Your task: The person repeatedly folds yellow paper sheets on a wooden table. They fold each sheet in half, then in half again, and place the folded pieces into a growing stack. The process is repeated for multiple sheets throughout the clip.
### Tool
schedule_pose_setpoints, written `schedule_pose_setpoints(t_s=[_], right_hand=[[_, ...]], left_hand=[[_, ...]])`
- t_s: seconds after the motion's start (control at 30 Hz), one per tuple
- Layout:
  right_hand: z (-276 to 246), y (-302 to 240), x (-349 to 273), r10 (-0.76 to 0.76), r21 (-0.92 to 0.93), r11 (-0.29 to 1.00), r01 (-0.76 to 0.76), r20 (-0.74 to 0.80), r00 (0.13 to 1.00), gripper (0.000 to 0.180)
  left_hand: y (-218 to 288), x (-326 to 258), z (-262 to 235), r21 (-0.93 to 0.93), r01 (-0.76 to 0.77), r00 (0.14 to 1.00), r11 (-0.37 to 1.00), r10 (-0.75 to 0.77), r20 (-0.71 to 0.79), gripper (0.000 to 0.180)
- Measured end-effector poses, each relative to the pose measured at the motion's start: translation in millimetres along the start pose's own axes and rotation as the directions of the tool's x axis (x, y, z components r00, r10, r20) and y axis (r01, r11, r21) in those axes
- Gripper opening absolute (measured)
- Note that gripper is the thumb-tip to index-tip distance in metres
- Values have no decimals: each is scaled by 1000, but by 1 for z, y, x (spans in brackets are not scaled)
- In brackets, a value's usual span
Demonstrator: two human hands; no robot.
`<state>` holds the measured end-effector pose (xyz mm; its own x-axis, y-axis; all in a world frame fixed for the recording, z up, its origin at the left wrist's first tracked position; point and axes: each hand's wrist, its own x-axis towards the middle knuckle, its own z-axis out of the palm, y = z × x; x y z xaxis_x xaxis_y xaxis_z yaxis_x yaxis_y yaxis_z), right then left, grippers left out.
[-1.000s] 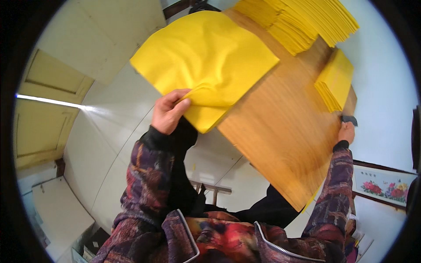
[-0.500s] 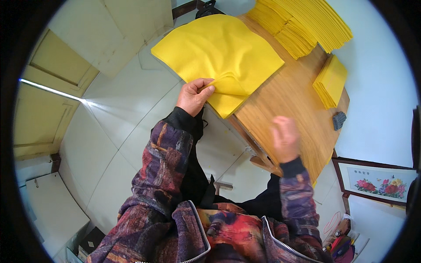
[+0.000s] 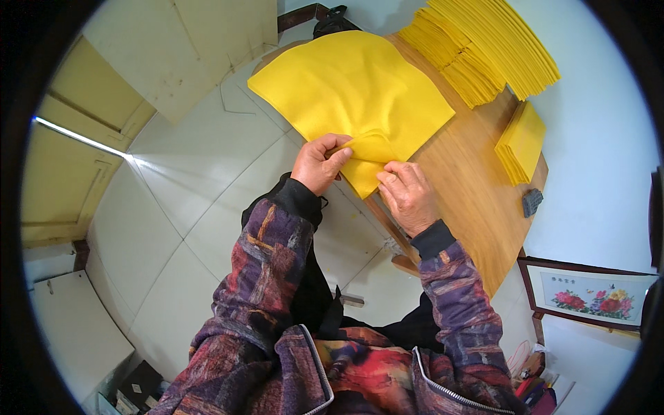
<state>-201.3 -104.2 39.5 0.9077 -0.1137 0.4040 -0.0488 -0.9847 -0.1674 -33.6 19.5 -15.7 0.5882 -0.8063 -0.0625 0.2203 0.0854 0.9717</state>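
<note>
Yellow felt sheets (image 3: 346,83) lie spread over the left end of the wooden table, layered and slightly rumpled, with the near corner hanging past the table's edge. My left hand (image 3: 319,163) pinches a turned-back flap of the felt between thumb and fingers. Close to its right, my right hand (image 3: 408,196) has its fingers curled and drawn together at the right edge of that same near corner. Its fingertips touch the felt there; whether anything small sits between them is hidden.
Tall stacks of folded yellow felt (image 3: 491,41) stand at the table's far right. A smaller yellow stack (image 3: 520,145) and a dark grey block (image 3: 532,202) lie along the wall side of the wooden table (image 3: 463,200). A framed flower picture (image 3: 591,294) leans at the right.
My right hand has come in from the right over the table to the felt's near corner. My left hand keeps its pinch on the flap, slightly nearer and further right in view.
</note>
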Motion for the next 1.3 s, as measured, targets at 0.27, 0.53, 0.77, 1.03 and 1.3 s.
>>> schedule_pose_setpoints(t_s=[0.27, 0.53, 0.77, 1.03, 1.3], right_hand=[[-2, 0, 3, -33, 20, 999, 33, -2, 999, 27], [2, 6, 4, 29, 125, 992, -24, -38, 999, 11], [-3, 14, 12, 183, 431, 876, -215, 114, 976, 9], [-5, 29, 19, 154, 556, 785, -274, 252, 955, 9], [-8, 28, 26, 237, 547, 741, -390, 329, 914, 10]], left_hand=[[-6, 3, 2, -92, -52, 999, 994, 53, 6, 22], [5, -1, 1, 1, -40, 999, 999, 40, 15, 20], [1, 1, 0, 0, -69, 997, 998, 69, 16, 19], [-2, 2, 0, -67, -108, 993, 992, 111, 34, 19], [0, 1, -2, 36, -90, 995, 995, 88, 36, 22]])
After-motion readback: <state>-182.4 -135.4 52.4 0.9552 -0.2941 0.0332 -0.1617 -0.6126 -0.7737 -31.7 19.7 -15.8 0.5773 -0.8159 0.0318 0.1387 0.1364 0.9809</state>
